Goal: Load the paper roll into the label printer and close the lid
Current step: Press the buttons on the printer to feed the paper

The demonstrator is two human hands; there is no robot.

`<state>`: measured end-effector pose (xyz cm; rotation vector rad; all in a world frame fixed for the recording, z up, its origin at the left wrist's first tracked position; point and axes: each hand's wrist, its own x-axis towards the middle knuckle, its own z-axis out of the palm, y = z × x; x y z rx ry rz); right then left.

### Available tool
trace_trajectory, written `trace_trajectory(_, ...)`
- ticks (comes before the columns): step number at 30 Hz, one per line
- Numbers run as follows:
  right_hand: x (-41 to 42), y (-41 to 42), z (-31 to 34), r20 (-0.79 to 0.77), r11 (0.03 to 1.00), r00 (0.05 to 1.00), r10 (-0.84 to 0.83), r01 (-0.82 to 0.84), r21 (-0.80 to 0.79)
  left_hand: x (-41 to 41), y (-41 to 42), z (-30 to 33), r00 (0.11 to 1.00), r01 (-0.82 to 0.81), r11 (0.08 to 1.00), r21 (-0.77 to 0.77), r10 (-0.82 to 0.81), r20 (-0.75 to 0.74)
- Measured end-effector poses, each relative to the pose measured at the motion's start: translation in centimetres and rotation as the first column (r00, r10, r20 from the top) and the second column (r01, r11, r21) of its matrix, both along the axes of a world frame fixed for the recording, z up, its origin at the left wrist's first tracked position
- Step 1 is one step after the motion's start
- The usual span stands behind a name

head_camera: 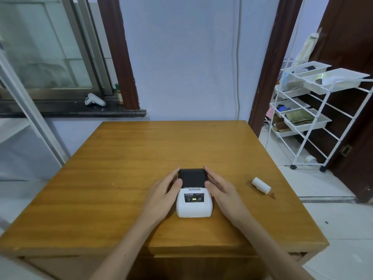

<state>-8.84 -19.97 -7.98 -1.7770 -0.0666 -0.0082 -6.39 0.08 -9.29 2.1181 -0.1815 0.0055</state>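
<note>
A small white label printer (194, 208) with a black lid at its far end and a lit green light sits on the wooden table (141, 150), near the front. Its lid lies flat and shut. My left hand (163, 191) rests against the printer's left side, fingers along the lid's edge and thumb on its near corner. My right hand (221, 187) mirrors it on the right side. Both hands touch the printer's flanks with fingers extended. A white paper roll (261, 185) lies on its side on the table, well to the right of the printer and apart from both hands.
A white wire rack on wheels (314, 110) with trays stands on the floor to the right of the table. A white game controller (94, 100) lies on the dark window sill at the back left. The table's right edge is close to the paper roll.
</note>
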Motion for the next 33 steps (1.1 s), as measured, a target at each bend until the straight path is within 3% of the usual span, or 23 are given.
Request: trace_trajectory(33, 0.07, 0.07, -0.06, 0.006, 1.000, 1.000, -0.004, 0.004, -0.022, -0.06, -0.18, 0.18, 1.000, 0.001, 1.000, -0.027, -0.001, 0.006)
